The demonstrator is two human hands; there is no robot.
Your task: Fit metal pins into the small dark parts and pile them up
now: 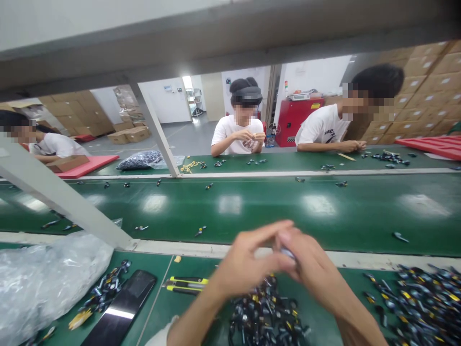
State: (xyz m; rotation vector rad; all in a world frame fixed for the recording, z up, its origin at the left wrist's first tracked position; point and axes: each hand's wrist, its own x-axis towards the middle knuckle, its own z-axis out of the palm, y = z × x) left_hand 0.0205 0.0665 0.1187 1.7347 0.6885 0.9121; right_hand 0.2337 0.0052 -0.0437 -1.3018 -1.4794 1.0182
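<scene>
Head view: hands (277,254) pinch part (288,252) over bench edge (360,259).

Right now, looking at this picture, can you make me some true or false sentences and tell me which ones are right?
1. The left hand and the right hand hold a small shiny thing between them. True.
2. The pile of small black parts sits in a metal bucket. False: it lies right on the green table.
3. Yellow knives lie to the left of the pile. True.
4. The person straight across wears a blue shirt. False: that person wears a white T-shirt.
5. Cardboard boxes are stacked behind the person on the right. True.
</scene>
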